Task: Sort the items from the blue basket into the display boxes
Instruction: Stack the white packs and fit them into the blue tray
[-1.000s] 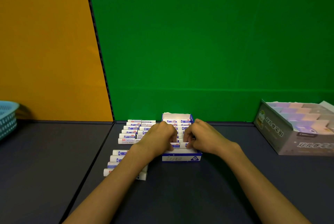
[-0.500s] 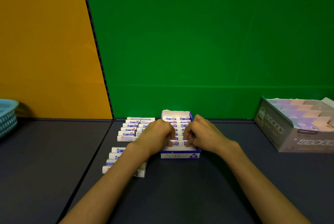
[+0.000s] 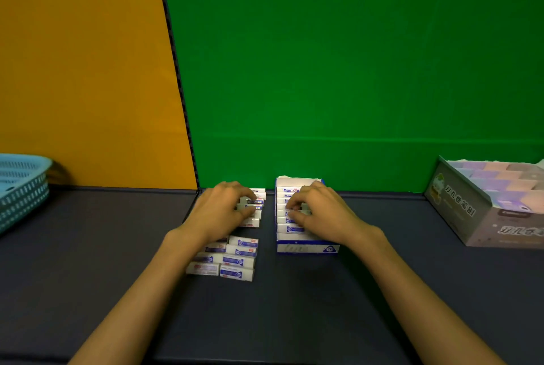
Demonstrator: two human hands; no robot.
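The blue-and-white display box (image 3: 306,244) on the tabletop (image 3: 294,305) already holds a stepped row of erasers. The right hand (image 3: 321,213) rests in it, fingers curled on one eraser (image 3: 303,208) being seated. The left hand (image 3: 220,208) pinches another from the loose erasers (image 3: 232,261) lined up just beside the box. Those rows remain to be filed, so the job looks partly done. The blue basket (image 3: 20,185) sits well apart at the left edge; its contents cannot be seen. The grey display box (image 3: 482,211) at right looks full.
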